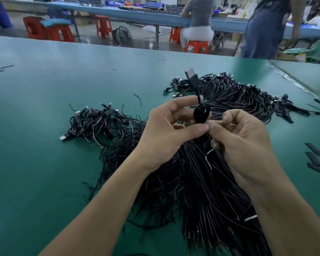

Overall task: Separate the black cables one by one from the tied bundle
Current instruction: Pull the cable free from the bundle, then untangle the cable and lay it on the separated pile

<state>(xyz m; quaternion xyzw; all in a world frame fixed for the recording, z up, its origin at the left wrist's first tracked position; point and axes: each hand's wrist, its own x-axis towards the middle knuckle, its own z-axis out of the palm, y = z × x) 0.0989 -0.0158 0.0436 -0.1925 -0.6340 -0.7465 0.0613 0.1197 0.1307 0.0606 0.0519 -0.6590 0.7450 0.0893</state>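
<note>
- Far to the left, a few thin dark scraps (2,67) lay on the green bench (44,163), well apart from the work; they were probably cast aside.
- Next came a small loose pile (98,122) of black leads with silver-tipped plugs. I judged it the place for leads already freed, kept apart so they would not tangle back in.
- The left hand (169,132) was raised above the bench with its fingers curled round one small coiled cable (201,112). Its thumb reached across to the other hand's fingertips.
- The cable's plug (191,74) stood up clear of the fingers, likely so the lead could be told from the rest.
- Under both hands lay the big bundle (198,191) of black cables, fanned toward the near edge, with a pale band (250,218) across it that seemed to be a tie.
- The right hand (242,137) was curled, pinching at the foot of the coil. Whether it held the lead itself or a tie on it, I could not tell.
- Behind it sat a further heap (238,93) of leads, apparently waiting.
- Short black strips (314,157) lay by the right edge.
- No brand, label or writing could be read anywhere.
</note>
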